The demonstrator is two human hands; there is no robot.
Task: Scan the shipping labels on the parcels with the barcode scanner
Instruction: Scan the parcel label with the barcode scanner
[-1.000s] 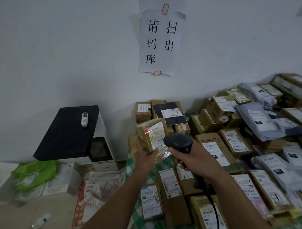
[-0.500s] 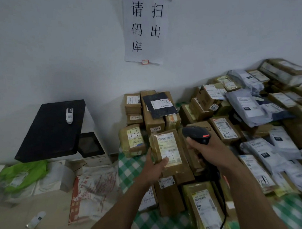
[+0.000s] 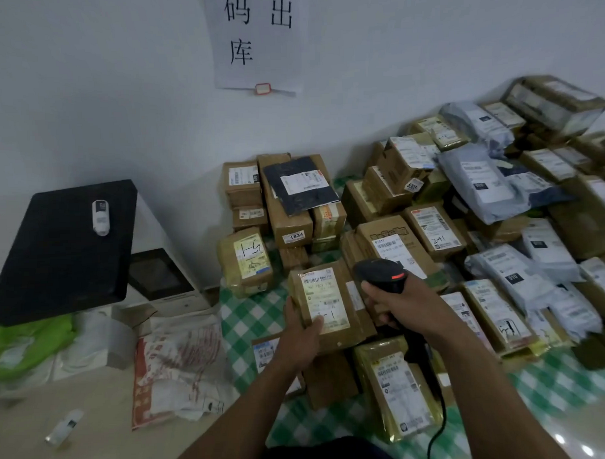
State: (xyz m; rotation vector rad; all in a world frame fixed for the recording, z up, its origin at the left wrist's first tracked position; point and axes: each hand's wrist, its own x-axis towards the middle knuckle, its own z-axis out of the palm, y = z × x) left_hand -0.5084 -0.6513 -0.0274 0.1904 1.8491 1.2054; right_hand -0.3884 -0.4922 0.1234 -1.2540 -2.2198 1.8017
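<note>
Our left grip [image 3: 299, 332] is curled round the near left corner of a tape-wrapped brown cardboard parcel [image 3: 361, 325]. The thumb lies on the lower edge of its white shipping label [image 3: 326, 299], so the label faces up at us and its barcodes are uncovered. Our right grip [image 3: 398, 306] is wrapped tight round the handle of a black barcode scanner [image 3: 379, 273] with an orange button on top. The scanner's head sits just right of the parcel and points past it toward the top of the frame, not at the label. No red line shows on the paper, so we judge the scanner is not reading now. Its thin black cable [image 3: 444, 409] trails to the bottom edge. The parcel is at the centre of the frame, over other boxes; whether it rests on them we cannot tell. Around it, on a green-and-white checked cloth [image 3: 244, 320], the parcels lie label-up, likely so each can be read without turning. A yellow-taped parcel with handwritten marks [image 3: 249, 262] lies just to the upper left, and grey plastic mailers [image 3: 478, 185] are heaped at the upper right. Well apart at the left, a small white bottle [image 3: 100, 215] lies on a black-topped white machine [image 3: 65, 251].
</note>
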